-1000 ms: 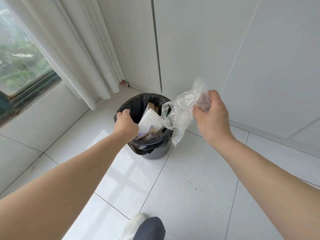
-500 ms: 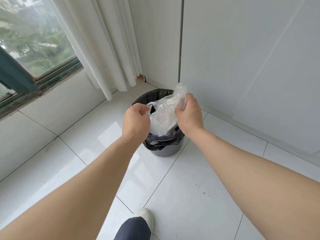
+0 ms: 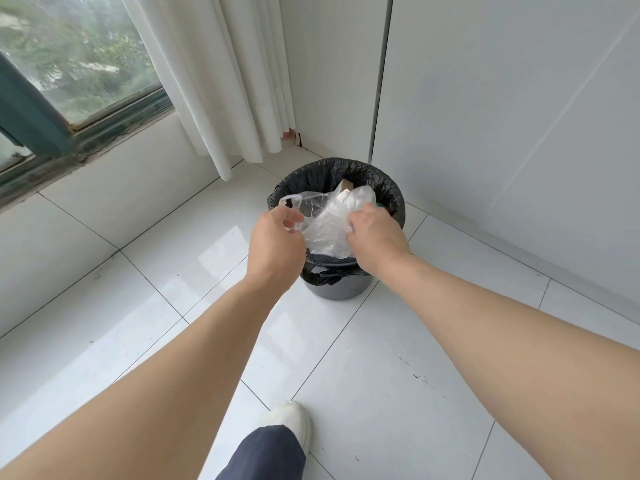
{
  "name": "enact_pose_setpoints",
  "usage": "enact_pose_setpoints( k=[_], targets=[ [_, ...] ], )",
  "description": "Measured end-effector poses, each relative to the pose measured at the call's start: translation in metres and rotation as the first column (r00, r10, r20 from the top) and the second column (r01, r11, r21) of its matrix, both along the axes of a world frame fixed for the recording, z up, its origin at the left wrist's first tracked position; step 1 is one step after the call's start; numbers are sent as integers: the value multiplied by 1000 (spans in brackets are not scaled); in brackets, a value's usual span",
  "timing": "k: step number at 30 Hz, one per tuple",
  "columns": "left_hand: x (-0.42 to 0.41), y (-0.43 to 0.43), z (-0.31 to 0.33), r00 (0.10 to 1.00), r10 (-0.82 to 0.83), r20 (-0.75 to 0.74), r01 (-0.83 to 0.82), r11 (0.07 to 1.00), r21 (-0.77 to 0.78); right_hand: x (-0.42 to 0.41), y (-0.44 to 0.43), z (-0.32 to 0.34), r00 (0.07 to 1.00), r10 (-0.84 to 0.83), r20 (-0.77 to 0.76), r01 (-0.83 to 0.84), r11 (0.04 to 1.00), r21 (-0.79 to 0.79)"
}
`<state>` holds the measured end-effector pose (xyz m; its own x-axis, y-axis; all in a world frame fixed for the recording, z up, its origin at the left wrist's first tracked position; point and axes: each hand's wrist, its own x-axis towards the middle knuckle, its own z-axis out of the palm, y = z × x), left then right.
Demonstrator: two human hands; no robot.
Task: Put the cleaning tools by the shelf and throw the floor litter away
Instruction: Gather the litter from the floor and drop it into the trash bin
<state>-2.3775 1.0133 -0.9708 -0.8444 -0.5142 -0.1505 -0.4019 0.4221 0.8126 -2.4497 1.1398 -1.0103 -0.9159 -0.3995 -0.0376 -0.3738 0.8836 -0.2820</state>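
Frame centre: left hand (image 3: 275, 245) and right hand (image 3: 375, 233) both pinch the clear plastic bag (image 3: 325, 223), now lowered into the black-lined bin (image 3: 334, 284); earlier held higher.

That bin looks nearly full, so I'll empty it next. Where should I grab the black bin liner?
Pinch the bunched slack of the black bin liner that hangs over the grey bin's near rim, coming from the near side. Elsewhere the liner looks stretched round the rim; there it hangs loose, probably easiest to gather.
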Motion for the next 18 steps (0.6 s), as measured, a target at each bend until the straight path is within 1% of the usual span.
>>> enact_pose_setpoints(
  k=[2, 3, 5, 6, 7, 8, 9, 10, 12, 14, 15, 18],
  targets=[
    [2, -5, -5, 1000, -10, 10, 10, 1000, -6, -2, -12, -6, 992, 28, 123, -54, 976, 212],
    [2, -6, -7, 1000, -16, 12, 16, 1000, -10, -5, -15, -6, 978, 14, 210, -72, 960, 271],
    [2, -10, -10, 1000, -28, 13, 29, 1000, -12, -12, -23, -1, 925, -23, 380, -112, 937, 330],
    [2, -10, -11, 999, -39, 12, 39, 999, -9, -14, -26, 5, 884, -37, 465, -135, 934, 331],
    [1, -9, -12, 998, -54, 15, 54, 999, -4, -17, -28, 10, 845, -29, 534, -152, 944, 291],
    [1, -7, -13, 997, -71, 19, 71, 997, -3, -20, -29, 13, 814, -15, 581, -143, 964, 225],
    [0, -5, -13, 996, -88, 26, 88, 996, -6, -22, -28, 15, 809, -8, 588, -114, 979, 170],
    [-1, -3, -13, 994, -102, 34, 102, 995, -10, -24, -26, 17, 824, -19, 566, -67, 989, 132],
    [-2, -2, -14, 993, -112, 46, 113, 993, -20, -25, -17, 20, 879, -47, 474, 6, 996, 88],
    [-2, -3, -14, 993, -108, 49, 110, 993, -35, -22, -11, 26, 927, -52, 373, 36, 998, 50],
    [-3, -4, -15, 994, -101, 47, 103, 994, -35, -19, -8, 33, 950, -49, 310, 42, 999, 28],
    [-3, -3, -14, 997, -64, 41, 66, 997, -42, -12, -6, 47, 993, -80, 86, 88, 991, -103]
  ],
)
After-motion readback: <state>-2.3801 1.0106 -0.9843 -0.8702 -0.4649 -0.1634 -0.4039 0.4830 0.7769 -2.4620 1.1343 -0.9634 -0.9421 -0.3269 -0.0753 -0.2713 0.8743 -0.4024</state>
